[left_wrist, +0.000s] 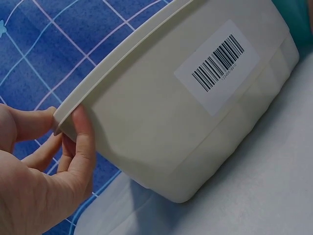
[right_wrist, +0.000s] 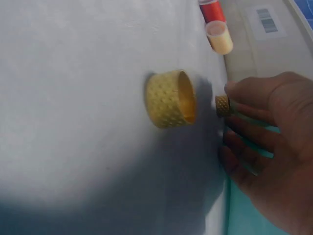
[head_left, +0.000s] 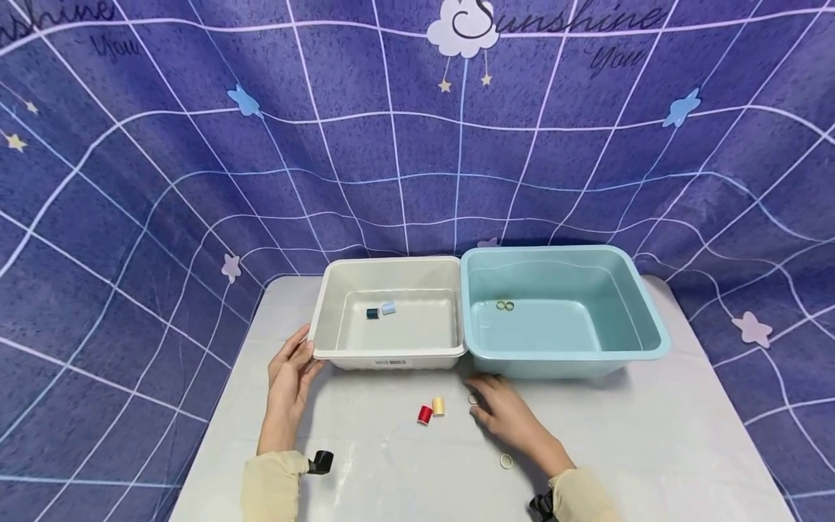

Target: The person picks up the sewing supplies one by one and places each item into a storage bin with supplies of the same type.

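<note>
The left hand (head_left: 291, 377) pinches the rim of the white bin (head_left: 391, 353) at its near left corner. The right hand (head_left: 512, 417) is spread, its thumb and fingers on 2 sides of the small ring (right_wrist: 222, 105); whether they touch it cannot be told. This ring rests on the table (head_left: 365, 471) in front of the bins. The other ring (right_wrist: 166, 100) lies nearer the right wrist. The red spool (head_left: 425, 415) and yellow spool (head_left: 438, 406) sit side by side, left of the right hand. The blue bin (head_left: 554, 367) contains 2 rings (head_left: 509, 307); the white bin contains 2 spools (head_left: 388, 308).
</note>
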